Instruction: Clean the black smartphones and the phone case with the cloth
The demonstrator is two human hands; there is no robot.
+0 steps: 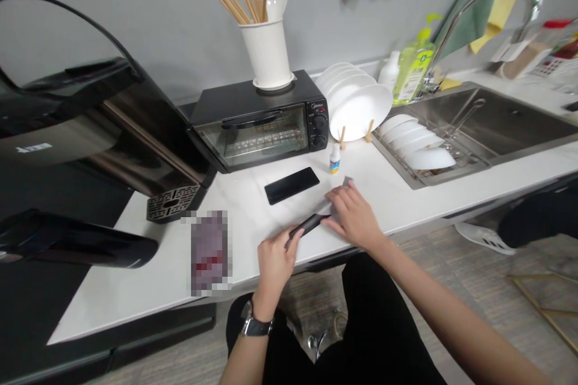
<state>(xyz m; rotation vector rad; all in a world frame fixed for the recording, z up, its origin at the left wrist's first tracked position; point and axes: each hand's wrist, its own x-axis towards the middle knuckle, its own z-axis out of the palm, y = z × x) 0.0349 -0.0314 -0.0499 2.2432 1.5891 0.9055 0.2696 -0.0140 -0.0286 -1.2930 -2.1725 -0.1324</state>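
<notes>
Between my two hands, just above the counter's front edge, is a knife with a black handle and what looks like a grey blade. My left hand is closed around the handle's left end. My right hand grips the blade side, its fingers bent over and covering most of it; a grey tip shows past the fingers. Behind the hands a black smartphone lies flat on the white counter. Close to it stands a small white bottle with a blue and yellow label.
A black toaster oven carries a white utensil holder. White plates stand in a rack beside it. Bowls sit in the sink. Left are a black machine, a dark cylinder and a blurred-out item.
</notes>
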